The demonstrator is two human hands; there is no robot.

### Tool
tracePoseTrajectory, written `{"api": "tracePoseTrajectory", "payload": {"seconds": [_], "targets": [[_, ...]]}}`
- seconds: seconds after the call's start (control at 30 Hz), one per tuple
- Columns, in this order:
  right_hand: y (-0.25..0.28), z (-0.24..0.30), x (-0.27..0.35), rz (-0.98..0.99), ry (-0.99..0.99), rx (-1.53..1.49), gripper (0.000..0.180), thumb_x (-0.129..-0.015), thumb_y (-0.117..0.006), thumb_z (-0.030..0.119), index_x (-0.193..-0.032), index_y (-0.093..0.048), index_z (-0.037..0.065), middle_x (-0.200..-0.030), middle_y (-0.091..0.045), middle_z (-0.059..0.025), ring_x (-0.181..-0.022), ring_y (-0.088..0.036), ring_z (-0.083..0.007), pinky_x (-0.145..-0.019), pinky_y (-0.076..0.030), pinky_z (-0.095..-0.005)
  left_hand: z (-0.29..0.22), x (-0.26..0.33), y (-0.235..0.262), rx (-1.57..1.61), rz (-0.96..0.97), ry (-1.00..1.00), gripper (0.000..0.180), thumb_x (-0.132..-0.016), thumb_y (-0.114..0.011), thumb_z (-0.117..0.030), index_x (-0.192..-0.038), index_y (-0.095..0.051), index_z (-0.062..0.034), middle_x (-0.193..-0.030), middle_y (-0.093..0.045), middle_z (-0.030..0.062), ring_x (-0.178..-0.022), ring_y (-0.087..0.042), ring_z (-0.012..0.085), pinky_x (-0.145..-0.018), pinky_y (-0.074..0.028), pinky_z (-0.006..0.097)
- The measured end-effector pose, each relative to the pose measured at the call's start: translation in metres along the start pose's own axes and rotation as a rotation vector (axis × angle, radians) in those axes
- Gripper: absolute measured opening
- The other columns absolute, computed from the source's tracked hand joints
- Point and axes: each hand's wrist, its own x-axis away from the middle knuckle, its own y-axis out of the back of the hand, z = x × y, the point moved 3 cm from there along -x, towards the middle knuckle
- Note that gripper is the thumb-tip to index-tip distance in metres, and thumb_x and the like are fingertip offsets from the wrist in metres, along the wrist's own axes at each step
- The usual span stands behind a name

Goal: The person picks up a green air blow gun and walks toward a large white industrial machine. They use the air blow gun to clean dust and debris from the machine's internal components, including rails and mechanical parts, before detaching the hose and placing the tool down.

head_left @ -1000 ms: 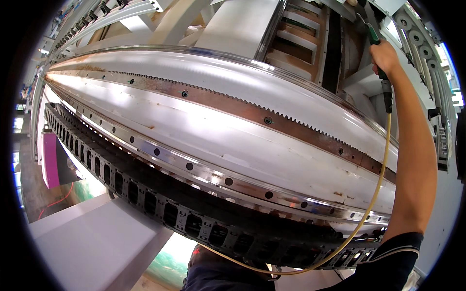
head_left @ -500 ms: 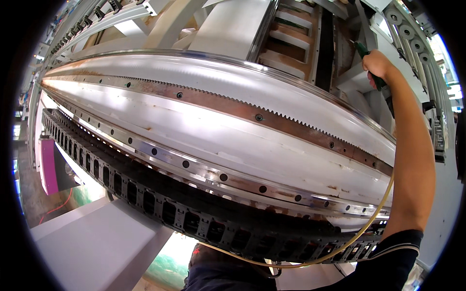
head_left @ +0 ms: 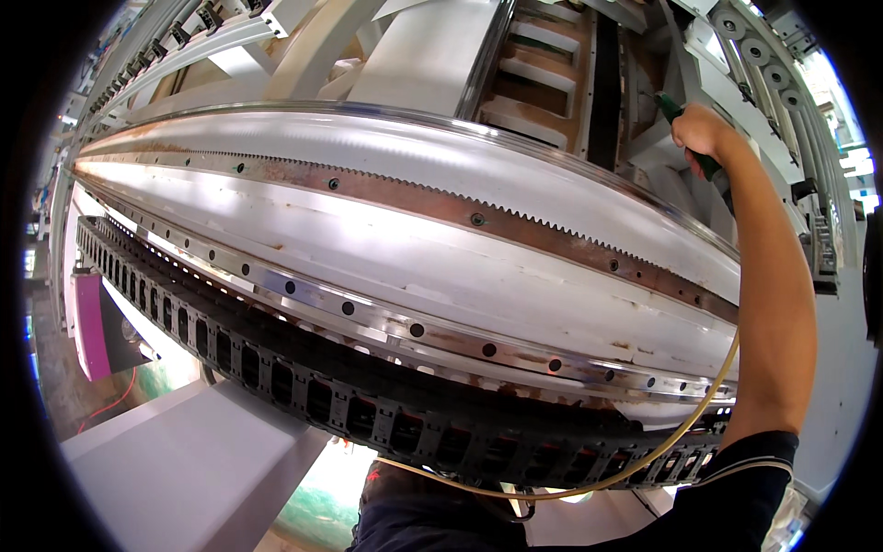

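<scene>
At the upper right, my right hand [head_left: 706, 132] is closed around a green air gun [head_left: 668, 105] and holds it beyond the far edge of the long white beam [head_left: 414, 253]. The gun's front end points up and left, toward the recessed brown frame [head_left: 543, 78]; its tip is hard to make out. A yellow hose [head_left: 682, 431] curves along the near side and passes behind my right forearm; where it joins the gun is hidden. My left hand is out of the picture.
A toothed rack [head_left: 405, 200] and a steel guide rail [head_left: 382, 319] with bolt holes run along the beam. Nearer me lies a black cable chain [head_left: 317, 402]. Rollers [head_left: 756, 51] line the right side. A purple-sided box [head_left: 89, 327] is at the left.
My right hand, with the air gun still in it, has come slightly nearer and to the left. The whole view has shifted a little as well.
</scene>
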Motion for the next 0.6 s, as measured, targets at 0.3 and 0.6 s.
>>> {"api": "tracePoseTrajectory", "payload": {"seconds": [0.3,0.6], "targets": [[0.02,-0.017,0.012,-0.249,-0.104,0.451,0.032,-0.08,-0.048,0.011,-0.094,-0.065,-0.012,-0.089,-0.068,-0.0276,-0.072,-0.071,-0.0356,-0.067,-0.055,-0.0455,0.004,0.002,-0.003,-0.004,0.009,0.008,0.034,-0.091,-0.063,-0.026,-0.109,-0.058,0.0018,-0.099,-0.063,0.0129,-0.082,-0.061,0.0232,-0.076,-0.052,0.037],[0.025,-0.047,-0.003,-0.244,-0.192,0.337,0.027,-0.081,-0.046,0.01,-0.09,-0.062,-0.011,-0.069,-0.061,-0.0232,-0.051,-0.062,-0.0343,-0.049,-0.051,-0.048,0.009,0.0,-0.007,-0.002,0.015,0.001,0.032,-0.092,-0.062,-0.025,-0.108,-0.058,0.002,-0.097,-0.063,0.0126,-0.08,-0.061,0.0226,-0.074,-0.052,0.036]]}}
